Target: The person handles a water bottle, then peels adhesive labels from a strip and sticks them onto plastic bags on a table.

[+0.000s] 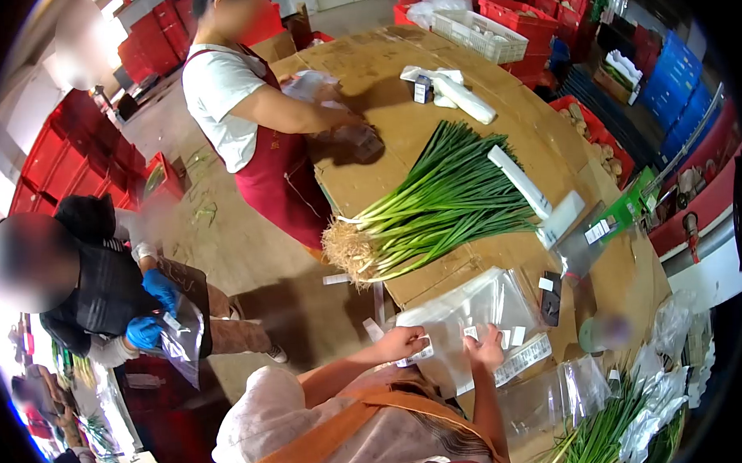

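My left hand [401, 343] is closed, fingers curled round the end of a strip of white printed labels [416, 354]. To its right, my right hand [485, 351] rests over a stack of clear plastic bags [473, 301], thumb and fingers apart. A small white label [471, 333] lies at the thumb tip, and further small labels [517, 336] sit just right of the fingers. Below that hand a longer printed label strip [521, 360] runs along the bags. Beyond the bags lies a large bunch of green onions [444, 203], roots to the left.
A co-worker in a red apron [274, 186] handles a plastic bag across the cardboard-covered table [364, 62]. Another person wearing blue gloves [148, 331] holds a bag at left. A dark box [549, 298], a roll of tape [591, 335] and more greens [611, 415] lie at right.
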The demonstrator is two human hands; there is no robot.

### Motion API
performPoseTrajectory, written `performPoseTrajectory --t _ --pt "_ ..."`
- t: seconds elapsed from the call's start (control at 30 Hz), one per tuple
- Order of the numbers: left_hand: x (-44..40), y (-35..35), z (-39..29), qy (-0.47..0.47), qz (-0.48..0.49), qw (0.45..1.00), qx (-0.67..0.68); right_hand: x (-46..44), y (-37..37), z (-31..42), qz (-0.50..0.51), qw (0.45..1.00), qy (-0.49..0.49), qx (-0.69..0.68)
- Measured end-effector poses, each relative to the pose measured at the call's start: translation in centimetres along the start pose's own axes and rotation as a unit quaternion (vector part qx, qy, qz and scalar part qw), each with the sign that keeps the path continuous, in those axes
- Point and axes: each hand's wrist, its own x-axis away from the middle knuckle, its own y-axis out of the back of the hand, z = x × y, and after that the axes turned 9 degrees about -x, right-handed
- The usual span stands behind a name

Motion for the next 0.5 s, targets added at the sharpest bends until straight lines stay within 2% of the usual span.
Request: performPoseTrajectory --t 0.1,0.13,0.23,0.37,0.4,0.5 --pt "0.3 -1.1 1.2 -0.113 -0.049 0.985 0.121 1.3 -0.5 -2.8 -0.007 0.983 0.180 -0.018" --pt "-0.2 -1.8 1.1 -0.229 -0.109 0.952 0.172 1.7 0.4 -2.3 0.048 0.965 0.241 -0.096" --pt "0.2 -1.4 0.7 -0.125 0.005 0.989 0.082 2.6 0.1 -3.5 0.037 0.935 0.350 -0.051" --pt "0.3 -1.7 -0.8 -0.094 0.050 0.994 0.030 1.4 -0.1 -3.2 0.031 0.946 0.291 -0.136" --pt "0.3 -1.9 -0.9 -0.089 0.055 0.994 0.033 1.0 -0.1 -3.5 0.050 0.940 0.300 -0.153" --pt "0.4 -1.9 -0.9 -0.075 0.067 0.994 0.029 0.1 -1.1 -6.0 0.177 0.920 0.164 -0.308"
